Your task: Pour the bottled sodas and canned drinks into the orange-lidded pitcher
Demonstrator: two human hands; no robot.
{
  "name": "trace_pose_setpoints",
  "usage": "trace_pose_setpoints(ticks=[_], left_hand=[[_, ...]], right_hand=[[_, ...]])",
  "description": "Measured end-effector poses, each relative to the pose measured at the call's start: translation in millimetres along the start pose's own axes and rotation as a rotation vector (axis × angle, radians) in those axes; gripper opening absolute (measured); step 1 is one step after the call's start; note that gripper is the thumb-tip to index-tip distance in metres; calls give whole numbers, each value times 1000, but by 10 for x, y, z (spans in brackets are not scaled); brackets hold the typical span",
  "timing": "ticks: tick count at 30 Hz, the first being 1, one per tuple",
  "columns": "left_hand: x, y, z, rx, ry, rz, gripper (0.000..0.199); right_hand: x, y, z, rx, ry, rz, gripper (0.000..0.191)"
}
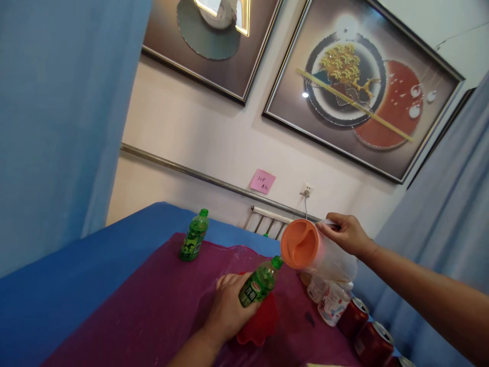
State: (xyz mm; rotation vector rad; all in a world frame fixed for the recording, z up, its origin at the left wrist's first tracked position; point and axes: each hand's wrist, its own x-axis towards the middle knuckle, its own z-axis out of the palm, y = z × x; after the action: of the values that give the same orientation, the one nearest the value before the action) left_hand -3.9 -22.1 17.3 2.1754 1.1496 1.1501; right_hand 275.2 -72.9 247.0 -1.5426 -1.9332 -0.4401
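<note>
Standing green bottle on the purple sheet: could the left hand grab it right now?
Probably not: the left hand already holds another green bottle, though the way to the standing bottle looks free.

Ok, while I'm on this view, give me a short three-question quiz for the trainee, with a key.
1. What does the left hand hold?
2. True or false: the right hand holds a pitcher with an orange lid.
3. The bottle that neither hand holds stands on:
A) a red can
B) the purple sheet
C) the radiator

Key: 1: a green bottle; 2: true; 3: B.
</note>
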Motion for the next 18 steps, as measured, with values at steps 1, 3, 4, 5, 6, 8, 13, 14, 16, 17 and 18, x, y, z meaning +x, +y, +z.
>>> trace_pose_setpoints(ticks=[1, 3, 4, 5, 6, 8, 13, 14, 16, 17, 18], left_hand=[[-1, -3, 3, -2, 3, 3, 49], [-2, -9, 10, -6, 7, 12, 48], [-2, -12, 13, -6, 8, 14, 49], [-3, -14, 16, -5, 10, 15, 50], [-3, -16, 18, -4, 10, 13, 50], [-2, -19, 21, -4, 12, 9, 51], [-1, -21, 21, -6, 11, -3, 51], [-1, -20, 19, -6, 8, -6, 51], [-2, -13, 13, -8, -4, -6, 51], [-3, -8, 8, -10, -9, -4, 51], [-3, -2, 3, -11, -12, -3, 51]], right_hand=[[-2, -3, -2, 1, 1, -3, 54], [-6, -3, -4, 5, 1, -7, 53], [-8, 0, -4, 7, 2, -7, 53], [-10, 4, -3, 10, 3, -7, 52], [-10, 9, -3, 12, 3, -7, 52], [-9, 18, -2, 14, -1, -6, 52], [2, 9, -19, 0, -16, 4, 52], [2, 3, -23, 1, -17, 9, 52], [1, -7, -29, 4, -18, 16, 51], [-2, -8, -30, 5, -19, 17, 51], [-5, -8, -29, 5, -16, 16, 51]])
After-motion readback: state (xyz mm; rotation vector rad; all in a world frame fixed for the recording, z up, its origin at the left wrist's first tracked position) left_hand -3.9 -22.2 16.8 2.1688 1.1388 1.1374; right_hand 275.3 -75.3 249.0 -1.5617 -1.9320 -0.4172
